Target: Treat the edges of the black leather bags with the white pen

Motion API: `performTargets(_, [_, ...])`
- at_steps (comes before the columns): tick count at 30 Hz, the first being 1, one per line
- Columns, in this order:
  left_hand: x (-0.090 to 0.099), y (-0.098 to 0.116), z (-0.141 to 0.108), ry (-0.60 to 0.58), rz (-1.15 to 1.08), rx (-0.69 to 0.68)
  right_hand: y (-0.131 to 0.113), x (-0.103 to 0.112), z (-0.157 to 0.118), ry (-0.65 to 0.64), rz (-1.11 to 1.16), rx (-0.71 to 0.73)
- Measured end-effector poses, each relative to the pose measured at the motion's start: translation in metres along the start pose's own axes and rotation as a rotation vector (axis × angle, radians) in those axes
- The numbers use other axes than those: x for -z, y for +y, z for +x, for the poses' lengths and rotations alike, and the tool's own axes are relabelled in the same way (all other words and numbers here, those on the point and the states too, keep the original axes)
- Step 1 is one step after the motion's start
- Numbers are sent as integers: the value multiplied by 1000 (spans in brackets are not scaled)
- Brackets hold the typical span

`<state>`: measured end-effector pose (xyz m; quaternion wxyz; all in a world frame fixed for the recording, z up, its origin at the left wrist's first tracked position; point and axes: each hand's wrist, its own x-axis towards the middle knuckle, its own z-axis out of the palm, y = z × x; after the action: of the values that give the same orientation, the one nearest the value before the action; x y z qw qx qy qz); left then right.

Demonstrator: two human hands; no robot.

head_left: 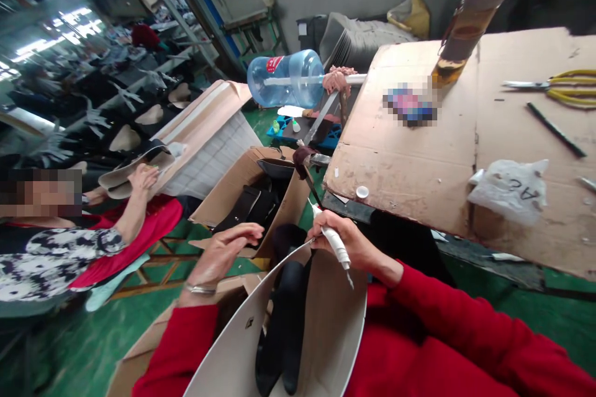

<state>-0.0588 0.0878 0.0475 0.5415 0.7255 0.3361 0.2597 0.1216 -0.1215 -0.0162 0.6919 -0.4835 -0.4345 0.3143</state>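
Note:
My right hand (347, 239) is closed around a white-wrapped tube (336, 244) with a thin pointed tip, and it touches the top corner of a large curved pale sheet (338, 316). The sheet bends round in front of my lap, its edges up, with a small dark mark near its left edge. Just left of that corner is my left hand (222, 255), its fingers loosely bent and apart, holding nothing. Dark long pieces (282, 329) show between the sides of the sheet.
A cardboard-covered table (419, 167) at right bears scissors (559, 85), a plastic bag (510, 189) and a tall bottle (475, 28). An open carton (209, 205) holds black pieces. At left a person (135, 223) handles a curved piece. A water jug (286, 79) lies behind.

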Motion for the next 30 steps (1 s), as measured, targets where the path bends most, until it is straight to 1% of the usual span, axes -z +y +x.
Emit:
performTargets(3, [-24,-4,17,-595,21,12,1,-2,0,69,-24,4])
performTargets(4, [-29,-6,21,-752,25,-6,1,-2,0,98,-33,3])
performTargets(5, [-33,-8,22,-853,12,-27,2,-2,0,126,-36,-2])
performTargets(7, [-37,-13,21,-920,-67,-34,3,-1,0,171,-28,-16])
performTargets(8, [-39,-15,19,-928,-105,-16,4,0,1,185,-20,-24])
performTargets(10, [-45,-18,11,-892,-136,24,5,-1,2,204,-20,-36])
performTargets(11, [-50,-19,6,-850,-120,33,5,-2,2,211,-27,-39])
performTargets(14, [-71,-19,-6,-670,0,42,8,-5,3,205,-43,-45])
performTargets(15, [-78,-19,-9,-631,33,49,9,-6,2,194,-50,-46])
performTargets(18, [-93,-19,-19,-579,37,91,12,-8,0,165,-99,-33])
performTargets(22, [-99,-18,-31,-497,8,173,13,-8,-3,165,-131,-5])
performTargets(24, [-100,-16,-35,-475,21,197,11,-8,-4,176,-149,8])
performTargets(28, [-102,-16,-37,-455,32,186,11,-7,-7,203,-226,74])
performTargets(30, [-104,-20,-36,-412,52,178,13,-5,-7,223,-280,92])
